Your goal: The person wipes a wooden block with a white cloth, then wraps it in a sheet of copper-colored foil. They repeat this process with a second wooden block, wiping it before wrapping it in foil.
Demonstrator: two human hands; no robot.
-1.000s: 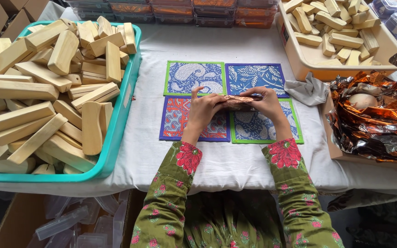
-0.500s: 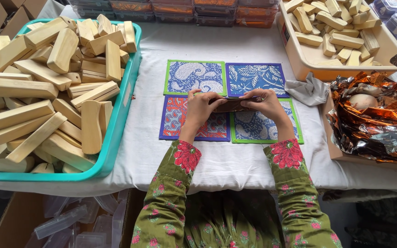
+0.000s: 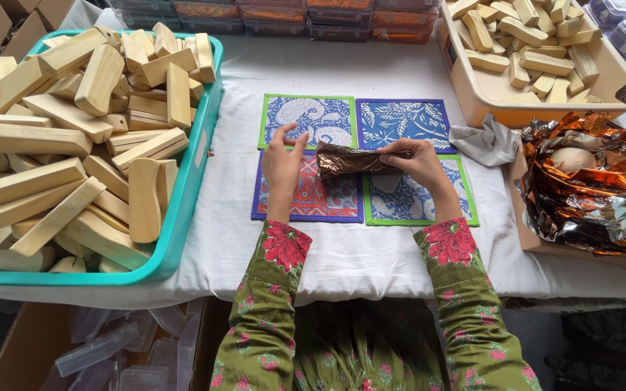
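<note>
Foil-wrapped block [image 3: 353, 161] between 2 hands (left [image 3: 284, 163] half-open, right [image 3: 418, 161] gripping)

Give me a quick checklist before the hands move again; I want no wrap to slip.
1. Right hand grips the foil bundle: ok.
2. Left hand on the bundle: not ok, fingers open, only at its end.
3. Bundle fully wrapped: cannot tell, underside hidden.
4. Bundle over the four mats: ok.
5. Foil pile apart from the hands: ok.
</note>
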